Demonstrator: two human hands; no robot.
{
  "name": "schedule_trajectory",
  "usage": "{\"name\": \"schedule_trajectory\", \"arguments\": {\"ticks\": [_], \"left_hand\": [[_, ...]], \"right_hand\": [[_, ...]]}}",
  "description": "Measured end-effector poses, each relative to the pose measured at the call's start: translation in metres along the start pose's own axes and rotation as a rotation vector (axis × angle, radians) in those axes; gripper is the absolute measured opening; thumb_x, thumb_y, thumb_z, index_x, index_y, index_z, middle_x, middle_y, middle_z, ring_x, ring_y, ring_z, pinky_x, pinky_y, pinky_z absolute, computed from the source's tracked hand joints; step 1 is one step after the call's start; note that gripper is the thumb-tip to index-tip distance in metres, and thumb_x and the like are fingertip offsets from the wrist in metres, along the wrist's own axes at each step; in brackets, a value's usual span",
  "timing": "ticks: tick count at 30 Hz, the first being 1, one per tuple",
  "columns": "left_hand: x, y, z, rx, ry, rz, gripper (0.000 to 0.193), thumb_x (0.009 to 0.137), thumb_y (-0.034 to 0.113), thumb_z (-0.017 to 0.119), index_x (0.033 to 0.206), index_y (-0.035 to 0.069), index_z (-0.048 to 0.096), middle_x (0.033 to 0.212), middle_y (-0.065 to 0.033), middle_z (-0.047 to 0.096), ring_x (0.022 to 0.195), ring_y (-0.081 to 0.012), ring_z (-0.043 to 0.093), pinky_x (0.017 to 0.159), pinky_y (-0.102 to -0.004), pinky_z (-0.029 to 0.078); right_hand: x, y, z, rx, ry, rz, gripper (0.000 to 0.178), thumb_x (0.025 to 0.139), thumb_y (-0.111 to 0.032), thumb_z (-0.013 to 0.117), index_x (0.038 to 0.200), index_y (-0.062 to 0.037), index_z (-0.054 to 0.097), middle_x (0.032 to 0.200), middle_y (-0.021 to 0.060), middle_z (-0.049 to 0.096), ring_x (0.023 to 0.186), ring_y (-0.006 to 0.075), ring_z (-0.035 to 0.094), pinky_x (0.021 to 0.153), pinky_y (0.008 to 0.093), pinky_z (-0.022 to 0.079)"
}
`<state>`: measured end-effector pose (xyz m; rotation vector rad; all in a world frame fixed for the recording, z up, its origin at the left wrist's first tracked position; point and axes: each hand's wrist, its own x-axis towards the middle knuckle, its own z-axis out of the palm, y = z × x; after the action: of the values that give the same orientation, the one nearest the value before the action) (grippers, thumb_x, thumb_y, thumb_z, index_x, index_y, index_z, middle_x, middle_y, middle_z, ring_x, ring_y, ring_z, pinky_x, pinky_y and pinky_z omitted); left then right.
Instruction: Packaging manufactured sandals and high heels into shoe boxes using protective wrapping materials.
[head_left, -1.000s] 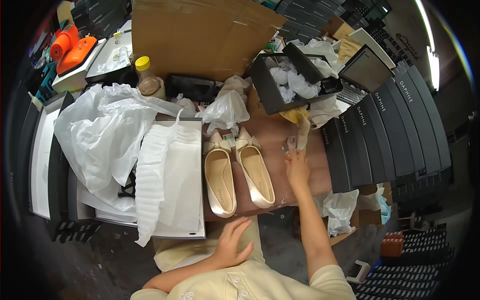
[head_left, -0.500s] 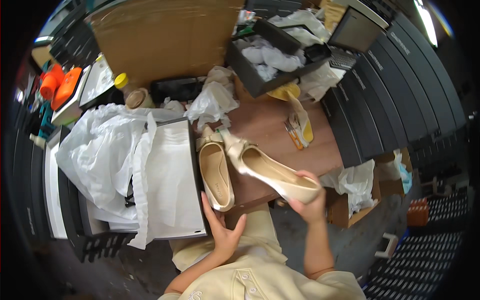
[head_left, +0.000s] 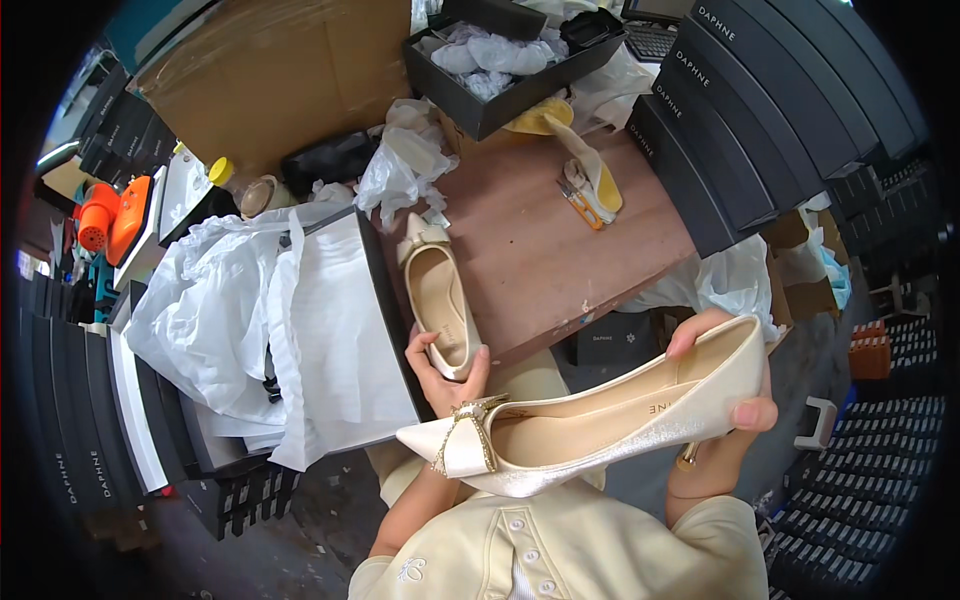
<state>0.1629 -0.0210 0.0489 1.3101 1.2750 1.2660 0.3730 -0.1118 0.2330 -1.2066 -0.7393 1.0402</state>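
Note:
Raised close in front of me is a pale satin high-heeled shoe (head_left: 590,455) with a pointed toe and a beaded bow. My right hand (head_left: 752,410) grips it round the heel end, the toe pointing left. Its matching shoe (head_left: 440,290) lies toe away at the left part of the brown table. My left hand (head_left: 447,378) has its fingers and thumb round that shoe's heel end; the raised shoe covers part of the wrist. Just left of it stands an open shoe box (head_left: 385,300) lined with white tissue paper (head_left: 335,340).
Orange-handled snips (head_left: 580,204) and a yellow-and-beige strip (head_left: 600,180) lie on the table (head_left: 540,260). Behind them is a dark box (head_left: 485,118) of crumpled paper. Dark shoe boxes (head_left: 740,130) are stacked at the right; a large cardboard box (head_left: 290,80) stands at the back.
My right hand has lifted its shoe off toward me and to the right, turning the toe leftward. My left hand has closed round the heel of the other shoe. The view has shifted too.

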Motion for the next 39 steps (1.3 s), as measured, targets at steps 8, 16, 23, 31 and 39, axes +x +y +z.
{"name": "schedule_trajectory", "arguments": {"ticks": [8,16,23,31,39], "left_hand": [[-0.008,-0.008,0.003,-0.025,-0.04,-0.046,0.06,0.071,0.006,0.075,0.113,0.007,0.032,0.131,-0.018,0.033,0.115,-0.0262,0.041,0.096,-0.0332,0.035],[-0.006,0.002,0.005,0.091,-0.028,-0.007,0.111,0.063,0.026,0.082,0.143,0.0,0.009,0.135,-0.0289,0.034,0.12,-0.0355,0.043,0.1,-0.0383,0.036],[-0.008,-0.018,0.012,0.077,0.017,-0.036,0.115,0.064,0.029,0.08,0.145,0.005,0.002,0.113,-0.0272,0.055,0.1,-0.0354,0.058,0.086,-0.0392,0.045],[-0.03,0.019,0.007,-0.156,0.038,-0.079,0.116,0.057,0.022,0.083,0.143,-0.001,0.009,0.13,-0.0259,0.043,0.121,-0.0361,0.045,0.099,-0.0384,0.037],[-0.044,0.039,0.001,-0.086,0.09,0.176,0.117,0.056,0.017,0.086,0.143,-0.003,0.009,0.119,-0.0195,0.055,0.109,-0.028,0.055,0.093,-0.0343,0.043]], "right_hand": [[-0.011,-0.005,0.008,-0.064,0.02,-0.014,0.067,0.037,-0.04,0.062,0.084,0.0085,0.06,0.079,0.0152,0.06,0.069,0.0205,0.06,0.059,0.0256,0.046],[-0.03,0.008,0.004,-0.177,0.046,-0.201,0.073,0.051,-0.054,0.058,0.098,0.0004,0.049,0.084,0.0104,0.048,0.067,0.0161,0.053,0.047,0.0253,0.042],[-0.033,0.003,-0.001,-0.231,-0.205,-0.176,0.075,0.057,-0.053,0.059,0.107,0.0007,0.047,0.087,0.0127,0.053,0.055,0.0167,0.059,0.032,0.0218,0.041],[-0.047,-0.004,-0.003,-0.269,-0.133,-0.293,0.073,0.058,-0.048,0.06,0.108,0.0023,0.046,0.09,0.0151,0.052,0.06,0.0183,0.059,0.038,0.0241,0.045],[-0.046,0.006,-0.004,-0.285,-0.01,-0.411,0.076,0.056,-0.049,0.059,0.109,0.005,0.047,0.096,0.0146,0.05,0.071,0.0193,0.057,0.049,0.0252,0.045]]}}
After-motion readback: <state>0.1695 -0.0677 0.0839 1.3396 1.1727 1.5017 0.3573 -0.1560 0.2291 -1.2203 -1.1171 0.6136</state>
